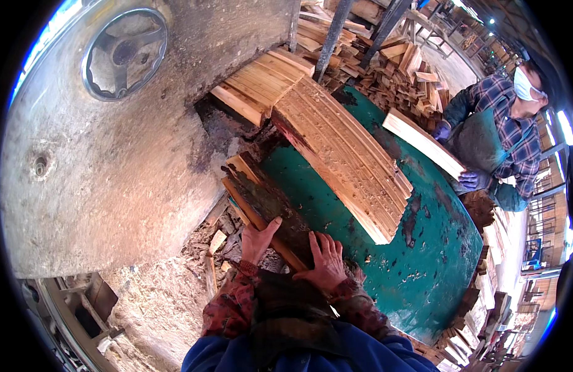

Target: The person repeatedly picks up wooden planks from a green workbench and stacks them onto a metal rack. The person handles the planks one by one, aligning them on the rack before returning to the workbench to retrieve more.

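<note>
Green tabletop [441, 273], scuffed and shiny, blotched dark | here a row of ribbed boards [342, 152], packed edge to edge, slants down across it | and there, at the left edge, a bark-faced slab [280, 211] | pale flecks [368, 259] scattered over bare green!

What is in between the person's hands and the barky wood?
Nothing that I can see. The left hand touches the barky wood at its left side, and the right hand lies against its right side.
</note>
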The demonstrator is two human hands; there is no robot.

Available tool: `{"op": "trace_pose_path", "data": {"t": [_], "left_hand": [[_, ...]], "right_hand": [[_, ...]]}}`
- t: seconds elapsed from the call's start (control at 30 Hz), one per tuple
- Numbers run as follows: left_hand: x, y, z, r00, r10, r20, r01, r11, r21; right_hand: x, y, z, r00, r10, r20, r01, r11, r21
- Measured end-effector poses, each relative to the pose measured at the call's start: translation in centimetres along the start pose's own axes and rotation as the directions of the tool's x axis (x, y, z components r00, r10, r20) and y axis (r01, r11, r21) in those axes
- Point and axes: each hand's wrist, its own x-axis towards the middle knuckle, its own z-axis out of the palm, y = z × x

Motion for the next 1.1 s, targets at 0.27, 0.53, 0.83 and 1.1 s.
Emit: {"op": "trace_pose_path", "data": {"t": [0.27,0.53,0.83,1.1], "left_hand": [[0.2,-2.1,1.3,0.993,0.116,0.007,-0.114,0.979,-0.168],[-1.1,-0.2,1.0,0.993,0.015,0.117,0.009,0.979,-0.203],[-1.2,0.1,1.2,0.992,-0.105,0.067,0.111,0.99,-0.089],[0.4,-4.0,2.5,1.0,0.008,0.028,-0.001,0.974,-0.228]], "right_hand": [[0.4,0.4,0.1,1.0,0.006,0.026,-0.008,0.998,0.066],[0.2,0.6,0.0,0.999,0.001,0.032,-0.003,0.997,0.083],[0.0,0.9,0.5,1.0,-0.015,-0.003,0.015,0.996,0.093],[-0.1,0.7,0.5,1.0,-0.02,-0.014,0.021,0.996,0.089]]}}
